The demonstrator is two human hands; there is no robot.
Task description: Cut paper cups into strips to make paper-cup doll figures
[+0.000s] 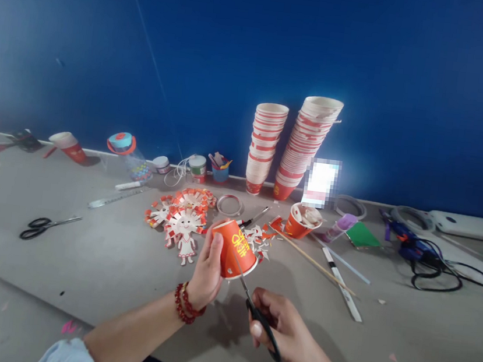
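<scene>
A red paper cup with yellow lettering is tilted in my left hand, its white rim facing down and to the right. My right hand is closed round the black handles of a pair of scissors. The scissor blades meet the cup at its rim, one lying across the red wall. Just behind my left hand lie paper figures with fringed red-and-white heads. Small paper scraps are scattered beyond the cup.
Two tall stacks of paper cups lean at the blue wall. A scrap-filled cup, a wooden stick and a white cutter lie to the right, with a blue glue gun beyond. Another pair of scissors rests on the left.
</scene>
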